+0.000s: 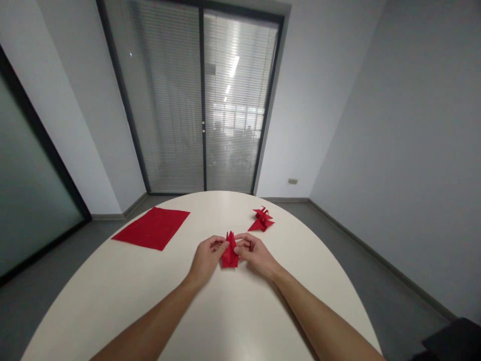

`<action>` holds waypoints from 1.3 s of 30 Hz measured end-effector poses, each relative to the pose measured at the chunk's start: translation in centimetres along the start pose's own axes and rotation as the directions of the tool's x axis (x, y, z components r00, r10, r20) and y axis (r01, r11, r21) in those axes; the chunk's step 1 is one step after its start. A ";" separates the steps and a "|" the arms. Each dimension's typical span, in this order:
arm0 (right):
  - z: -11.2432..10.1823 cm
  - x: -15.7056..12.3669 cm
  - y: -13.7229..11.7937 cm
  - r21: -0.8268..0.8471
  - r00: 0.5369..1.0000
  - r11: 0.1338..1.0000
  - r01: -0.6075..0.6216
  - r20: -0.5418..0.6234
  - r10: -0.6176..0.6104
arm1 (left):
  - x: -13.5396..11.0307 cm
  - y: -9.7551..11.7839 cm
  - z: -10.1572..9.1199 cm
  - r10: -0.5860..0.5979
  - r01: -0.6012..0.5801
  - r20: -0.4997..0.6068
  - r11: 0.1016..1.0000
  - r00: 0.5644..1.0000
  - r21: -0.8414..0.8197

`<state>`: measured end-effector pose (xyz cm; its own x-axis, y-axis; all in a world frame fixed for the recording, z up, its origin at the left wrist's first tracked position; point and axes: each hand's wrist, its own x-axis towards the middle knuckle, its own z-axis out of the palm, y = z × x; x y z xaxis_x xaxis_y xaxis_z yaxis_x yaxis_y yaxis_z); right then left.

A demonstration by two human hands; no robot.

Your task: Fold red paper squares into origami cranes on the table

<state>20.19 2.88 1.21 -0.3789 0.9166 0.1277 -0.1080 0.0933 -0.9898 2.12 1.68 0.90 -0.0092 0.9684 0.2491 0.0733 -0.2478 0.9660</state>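
Note:
Between my hands is a folded red origami paper [230,258], its two narrow points facing away from me and its wide end toward me. My left hand [209,254] pinches its left edge, thumb on top. From the right, my right hand [256,252] grips the opposite edge, with the thumb on the paper and the index finger near the upper points. Fingers under the paper are partly hidden. Beyond my right hand lie finished-looking red paper cranes [262,219], bunched together so that I cannot tell them apart clearly.
Flat red paper [152,229] lies on the left of the round white table [195,321]. The table's curved edge runs around both sides. A glass partition with blinds [233,150] stands beyond it. Something black [454,341] shows at the lower right.

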 end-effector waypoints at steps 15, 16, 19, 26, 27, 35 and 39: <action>-0.5 0.6 0.3 -0.070 0.975 0.993 0.093 -0.197 -0.106 | -0.4 0.0 0.3 -0.093 0.099 0.092 0.993 0.991 -0.063; -0.4 0.6 0.2 -0.059 0.976 0.994 0.094 -0.192 -0.104 | -0.3 -0.1 0.3 -0.096 0.101 0.086 0.993 0.992 -0.061; -0.5 0.6 0.3 -0.018 0.986 0.996 0.086 -0.141 -0.088 | -0.1 -0.5 0.2 -0.109 0.111 0.035 0.991 0.993 -0.068; -0.9 0.4 0.4 -0.065 0.996 0.996 0.053 -0.067 -0.057 | 0.1 -0.4 0.0 -0.087 0.089 0.019 0.992 0.996 -0.094; -0.9 0.4 0.4 -0.079 0.996 0.995 0.055 -0.067 -0.060 | 0.1 -0.2 0.0 -0.090 0.092 0.026 0.991 0.996 -0.097; -1.0 0.4 0.1 -0.087 0.989 0.990 0.108 -0.088 -0.115 | 0.1 0.0 0.0 -0.125 0.130 0.040 0.975 0.991 -0.179; -0.9 0.2 -0.1 -0.082 0.995 0.994 0.072 -0.068 -0.077 | 0.1 -0.1 0.1 -0.130 0.132 0.025 0.974 0.991 -0.185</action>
<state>20.98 3.36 1.29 -0.3056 0.9311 0.1993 -0.0591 0.1904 -0.9799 2.18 1.77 0.85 0.0068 0.9928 0.1198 -0.1139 -0.1182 0.9864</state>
